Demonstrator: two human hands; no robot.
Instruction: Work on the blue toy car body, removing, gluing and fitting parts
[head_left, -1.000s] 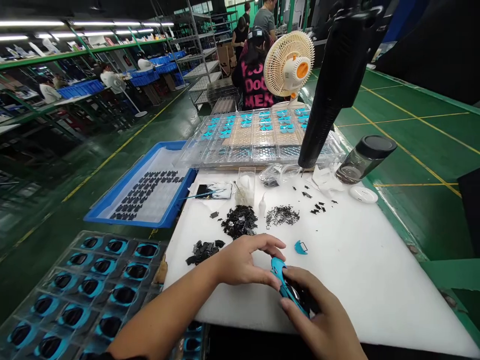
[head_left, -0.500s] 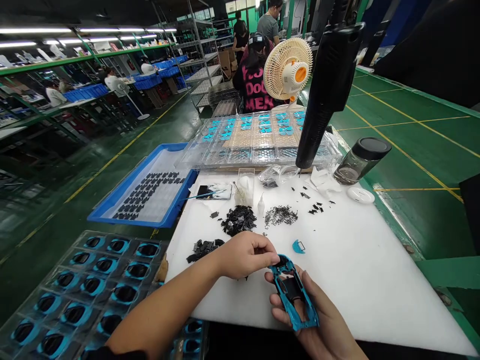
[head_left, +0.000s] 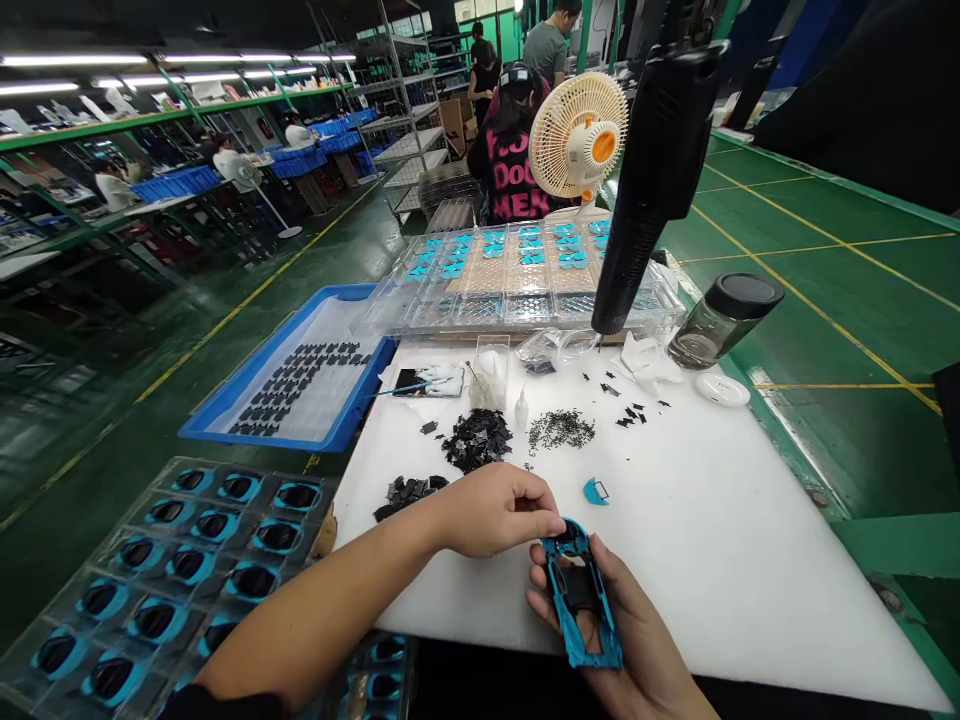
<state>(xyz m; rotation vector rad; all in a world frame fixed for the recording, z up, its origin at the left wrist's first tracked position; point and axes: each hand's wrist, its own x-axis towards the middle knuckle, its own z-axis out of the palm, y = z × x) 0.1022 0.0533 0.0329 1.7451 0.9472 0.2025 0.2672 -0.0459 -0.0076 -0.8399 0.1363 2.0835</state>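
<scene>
While our right hand (head_left: 637,632) cradles the blue shell (head_left: 607,615), inside facing up, over the white table's (head_left: 712,560) near edge, our left hand (head_left: 491,515) holds thumb and forefinger pressed together at its far end, though we cannot tell what, if anything, they pinch. Should our curled right fingers slacken under a firm push, the shell might tip and fall

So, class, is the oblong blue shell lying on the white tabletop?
No: the right hand holds the oblong blue shell, with the left hand at its far end.
</scene>
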